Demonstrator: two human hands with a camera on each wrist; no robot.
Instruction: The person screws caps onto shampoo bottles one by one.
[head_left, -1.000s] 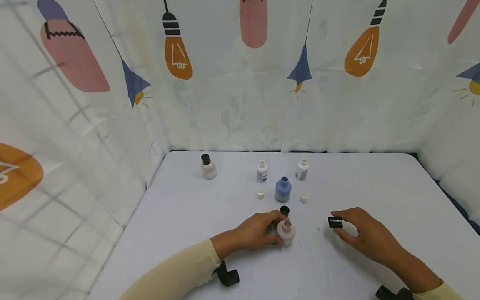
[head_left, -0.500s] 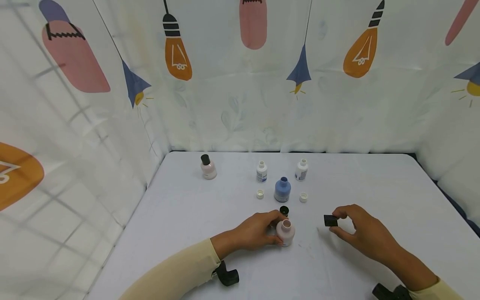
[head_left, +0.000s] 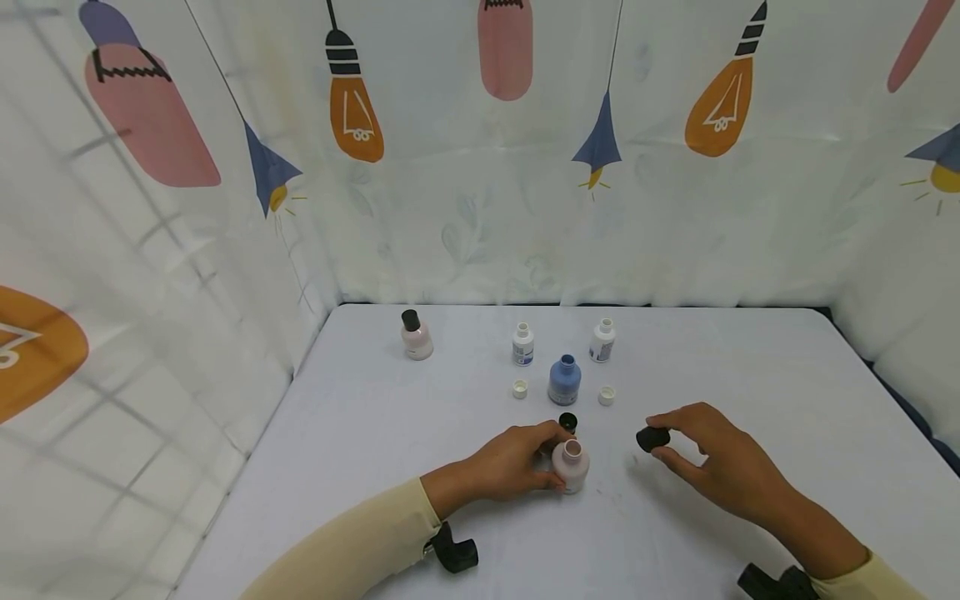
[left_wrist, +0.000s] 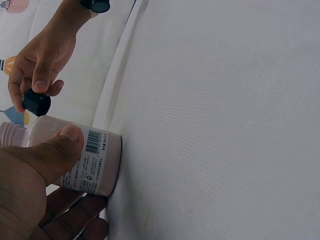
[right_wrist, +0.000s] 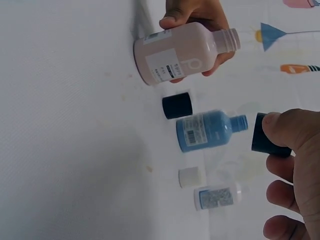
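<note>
My left hand [head_left: 513,462] grips a pale pink bottle [head_left: 572,468] standing on the table, its threaded neck uncapped. In the left wrist view the thumb lies across the bottle's label [left_wrist: 93,162]. To the right, my right hand [head_left: 731,458] pinches a black cap [head_left: 653,438] between thumb and fingers, raised above the table. Just behind the pink bottle a second black cap [head_left: 568,422] sits on the table. Farther back stands an open blue bottle [head_left: 565,382], seen with its label in the right wrist view.
Two small white bottles [head_left: 523,344] without caps stand at the back, with two white caps [head_left: 520,389] in front of them. At the back left is a pink bottle with a black cap [head_left: 416,335]. Printed curtains [head_left: 480,225] hang around the white table [head_left: 360,417].
My right hand has moved slightly left and away from me, tilting the black cap. The left hand and pink bottle stay in place.
</note>
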